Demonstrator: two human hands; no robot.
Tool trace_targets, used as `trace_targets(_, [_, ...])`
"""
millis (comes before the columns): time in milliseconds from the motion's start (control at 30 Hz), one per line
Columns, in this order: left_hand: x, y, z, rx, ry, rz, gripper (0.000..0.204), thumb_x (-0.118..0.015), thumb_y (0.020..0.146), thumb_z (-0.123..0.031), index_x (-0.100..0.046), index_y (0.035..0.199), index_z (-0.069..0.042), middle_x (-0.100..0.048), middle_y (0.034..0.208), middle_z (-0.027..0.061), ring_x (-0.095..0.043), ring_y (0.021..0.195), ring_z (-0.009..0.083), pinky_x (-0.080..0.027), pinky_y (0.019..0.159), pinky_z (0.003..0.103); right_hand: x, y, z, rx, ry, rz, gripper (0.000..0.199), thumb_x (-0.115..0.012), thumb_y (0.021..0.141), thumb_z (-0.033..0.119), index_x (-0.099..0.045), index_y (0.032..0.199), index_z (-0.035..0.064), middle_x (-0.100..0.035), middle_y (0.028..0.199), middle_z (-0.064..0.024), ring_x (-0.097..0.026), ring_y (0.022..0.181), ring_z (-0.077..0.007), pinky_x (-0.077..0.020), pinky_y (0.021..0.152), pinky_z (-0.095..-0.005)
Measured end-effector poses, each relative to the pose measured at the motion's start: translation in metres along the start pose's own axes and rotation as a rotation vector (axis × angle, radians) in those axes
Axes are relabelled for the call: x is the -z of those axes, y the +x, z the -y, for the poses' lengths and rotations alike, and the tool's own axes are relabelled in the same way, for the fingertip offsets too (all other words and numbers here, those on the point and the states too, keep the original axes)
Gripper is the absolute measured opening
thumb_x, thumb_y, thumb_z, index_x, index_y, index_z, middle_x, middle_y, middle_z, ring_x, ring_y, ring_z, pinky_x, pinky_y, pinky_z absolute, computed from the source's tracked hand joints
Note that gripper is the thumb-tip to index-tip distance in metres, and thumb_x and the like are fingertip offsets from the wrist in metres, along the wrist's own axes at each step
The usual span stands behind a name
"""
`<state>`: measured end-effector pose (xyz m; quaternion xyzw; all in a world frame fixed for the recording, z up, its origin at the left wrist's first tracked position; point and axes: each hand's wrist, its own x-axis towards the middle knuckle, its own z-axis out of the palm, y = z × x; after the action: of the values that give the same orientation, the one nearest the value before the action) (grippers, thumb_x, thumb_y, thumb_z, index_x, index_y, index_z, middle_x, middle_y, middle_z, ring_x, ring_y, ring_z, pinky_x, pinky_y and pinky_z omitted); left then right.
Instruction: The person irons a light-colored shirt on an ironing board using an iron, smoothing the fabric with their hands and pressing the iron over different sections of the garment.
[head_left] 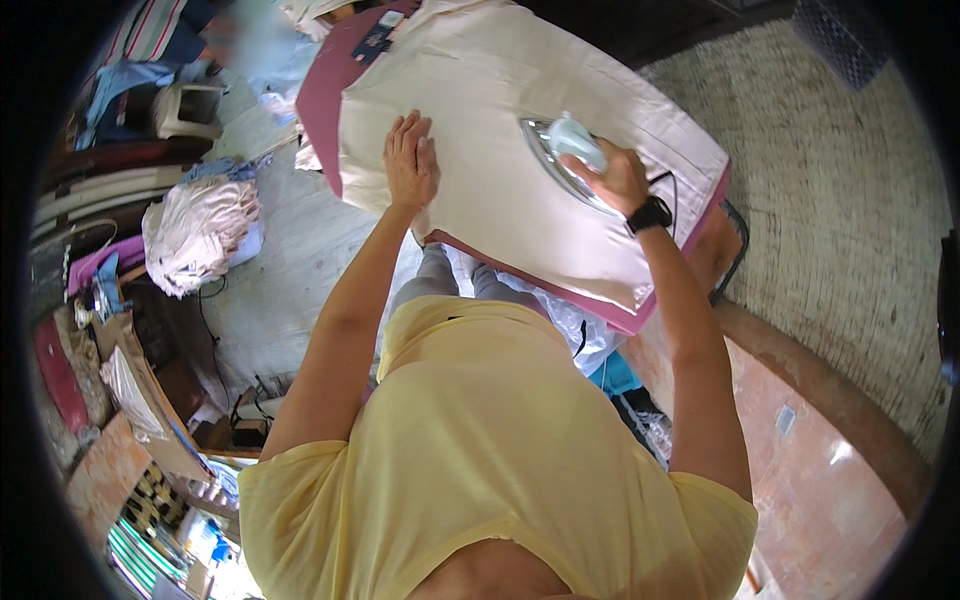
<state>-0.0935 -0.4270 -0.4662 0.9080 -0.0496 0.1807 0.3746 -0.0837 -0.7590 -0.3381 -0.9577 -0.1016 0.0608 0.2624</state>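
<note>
A cream cloth garment (480, 120) is spread over an ironing board with a maroon cover (322, 100). On its left part my left hand (410, 165) lies flat, fingers stretched out together and thumb apart. My right hand (622, 180) is wrapped round the handle of a clothes iron (578, 138) with a pale blue body and a shiny metal base. The iron rests on the cloth right of the middle, its tip toward the upper left. A black cord (672, 190) shows beside my right wrist. What kind of garment this is I cannot tell.
A small dark tag-like piece (378, 38) lies at the board's far left. Left on the floor is a heap of pale cloth (200, 230), with a stool (188, 112) beyond. To the right are a woven mat (830, 190) and a curved pinkish stone ledge (800, 430).
</note>
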Motion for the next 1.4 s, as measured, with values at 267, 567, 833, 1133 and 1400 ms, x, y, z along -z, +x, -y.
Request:
trace_targets(267, [0.06, 0.025, 0.133, 0.361, 0.052, -0.449, 0.034, -0.072, 0.082, -0.024, -0.062, 0.105, -0.002, -0.062, 0.103, 0.0134, -0.062, 0.089, 0.0259, -0.05, 0.076, 0.035, -0.071, 0.112, 0.139, 0.082, -0.073, 0.215, 0.072, -0.06, 0.078, 0.071, -0.068, 0.108, 0.0056, -0.07, 0.093, -0.0212, -0.067, 0.09, -0.0392, -0.0527, 0.079, -0.0469])
trace_targets(567, [0.067, 0.082, 0.139, 0.69, -0.119, -0.161, 0.026, -0.076, 0.074, -0.03, -0.071, 0.085, -0.007, -0.067, 0.079, 0.0081, -0.063, 0.077, 0.023, -0.049, 0.072, 0.036, -0.111, 0.138, 0.193, 0.17, -0.131, 0.286, 0.071, -0.06, 0.078, 0.07, -0.069, 0.108, 0.006, -0.07, 0.092, -0.0206, -0.067, 0.089, -0.0376, -0.0529, 0.077, -0.0476])
trace_targets(833, [0.081, 0.054, 0.18, 0.597, -0.44, -0.43, 0.021, -0.065, 0.089, -0.021, -0.067, 0.099, -0.002, -0.064, 0.091, 0.0123, -0.061, 0.08, 0.0223, -0.049, 0.076, 0.036, -0.143, 0.155, 0.227, 0.254, -0.128, 0.207, 0.068, -0.059, 0.079, 0.069, -0.07, 0.105, 0.0072, -0.07, 0.089, -0.0209, -0.067, 0.084, -0.0389, -0.0528, 0.073, -0.0475])
trace_targets(1133, [0.1, 0.026, 0.155, 0.552, 0.037, -0.333, 0.037, -0.073, 0.083, -0.035, -0.065, 0.102, -0.004, -0.056, 0.102, 0.0144, -0.055, 0.091, 0.0272, -0.046, 0.08, 0.039, -0.114, 0.029, 0.165, 0.09, -0.162, 0.268, 0.057, -0.064, 0.083, 0.057, -0.066, 0.105, 0.0046, -0.069, 0.092, -0.0206, -0.066, 0.086, -0.0393, -0.0519, 0.071, -0.0471])
trace_targets(1400, [0.093, 0.018, 0.067, 0.302, -0.116, -0.4, 0.018, -0.058, 0.094, -0.015, -0.062, 0.105, -0.002, -0.051, 0.101, 0.0112, -0.052, 0.087, 0.0217, -0.044, 0.076, 0.032, -0.099, -0.103, 0.112, -0.18, 0.083, 0.075, 0.055, -0.067, 0.084, 0.051, -0.063, 0.103, -0.0001, -0.067, 0.08, -0.023, -0.066, 0.076, -0.0399, -0.0519, 0.065, -0.046])
